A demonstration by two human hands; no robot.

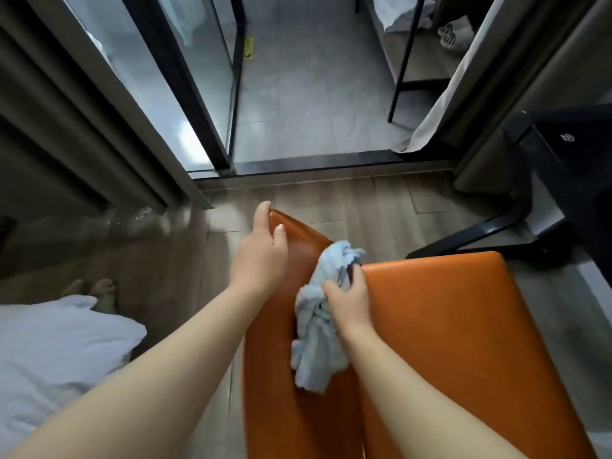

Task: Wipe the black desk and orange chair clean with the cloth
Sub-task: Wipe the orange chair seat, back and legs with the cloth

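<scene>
**Head view: cloth on the orange chair**

Left hand (261, 250) grips the top corner of the orange chair (447, 326) backrest, thumb in front, fingers curled over the edge. Right hand (347, 301) clutches the bunched light-blue cloth (314, 342), pressing it where backrest meets seat. Black desk (569, 167) stands at right, well apart from the hands. White bedding (49, 352) lower left.

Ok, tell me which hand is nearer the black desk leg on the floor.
Right. The right hand grips the light blue cloth at the orange chair's middle, closer to the black desk leg; the left hand holds the chair's far left corner.
</scene>
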